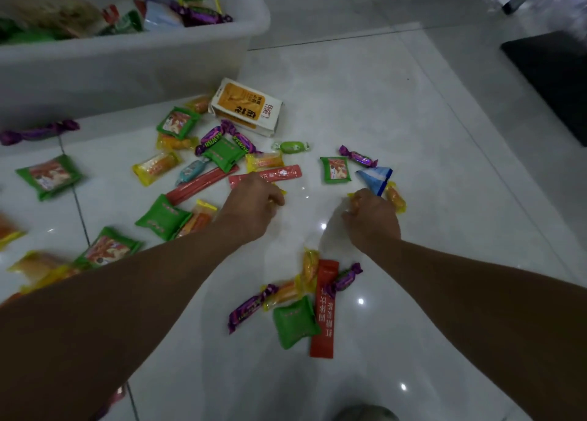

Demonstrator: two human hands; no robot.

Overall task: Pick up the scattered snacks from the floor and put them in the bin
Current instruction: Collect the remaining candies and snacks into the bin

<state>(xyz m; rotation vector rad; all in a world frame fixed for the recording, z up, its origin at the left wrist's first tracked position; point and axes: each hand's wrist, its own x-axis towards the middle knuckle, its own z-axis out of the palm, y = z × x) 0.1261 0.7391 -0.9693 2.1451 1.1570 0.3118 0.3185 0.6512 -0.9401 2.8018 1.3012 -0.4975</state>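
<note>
White plastic first, at the far upper left: found the bin [127,58] there, with wrappers inside already. Below and beside it, saw many snacks [47,176] spread over the pale tile floor [413,103]: green pillows, yellow sausages, purple twists.

Moving right, met the left grip [254,204], knuckles up, fingers curled down to the floor. Noticed a yellow wrapper corner [281,192] showing under those fingers, but could not tell if pinched or only touched. Just beyond the knuckles, noted the red stick sachet [265,174], with long axis across the view, left to right, rising slightly to the right.

Further right, past a bare patch of tile, found the right grip [371,219], also curled, pinching an orange-yellow snack [352,203] at the thumb side. Just beside it on the right, saw a yellow sausage pack [395,198], long axis running mostly away from the body, and a blue triangular packet [374,177] just behind.

Judged the bin to lie up and to the left of both, well apart, with the left grip the nearer one. Expected therefore a carry leftward, over the snacks lying between.

At the far right, noted a dark mat [556,87].
</note>
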